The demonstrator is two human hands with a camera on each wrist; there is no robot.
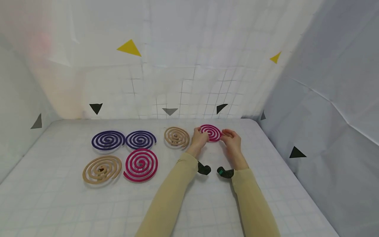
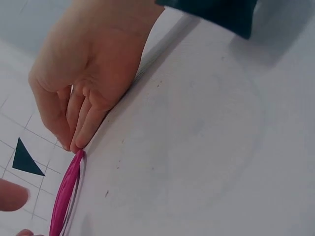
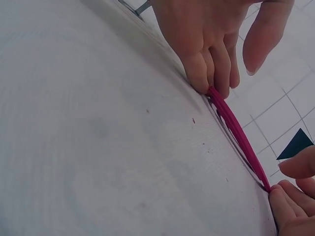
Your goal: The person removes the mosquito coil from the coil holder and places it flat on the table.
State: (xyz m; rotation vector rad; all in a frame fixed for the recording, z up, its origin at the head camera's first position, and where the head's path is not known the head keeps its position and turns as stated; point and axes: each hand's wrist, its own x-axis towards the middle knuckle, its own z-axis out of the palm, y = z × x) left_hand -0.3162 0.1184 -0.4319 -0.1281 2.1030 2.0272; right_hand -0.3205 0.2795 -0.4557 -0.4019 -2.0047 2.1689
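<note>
A pink mosquito coil [image 1: 211, 133] lies flat at the back right of the table, between both hands. My left hand [image 1: 199, 141] touches its left edge with the fingertips, the thumb held above it. At the opposite edge are the fingertips of my right hand [image 1: 232, 143]. Seen edge-on in the right wrist view, the pink coil [image 3: 241, 135] runs from one hand's fingertips to the other's, close over the table; both thumbs stand off it. Nearest on the left is a tan coil [image 1: 176, 136] on the table.
To the left lie two dark blue coils [image 1: 108, 140] side by side, with another tan coil [image 1: 102, 169] and another pink coil [image 1: 140, 165] in front of them. White sheets [image 1: 189, 85] with triangle markers enclose the table at the back and sides.
</note>
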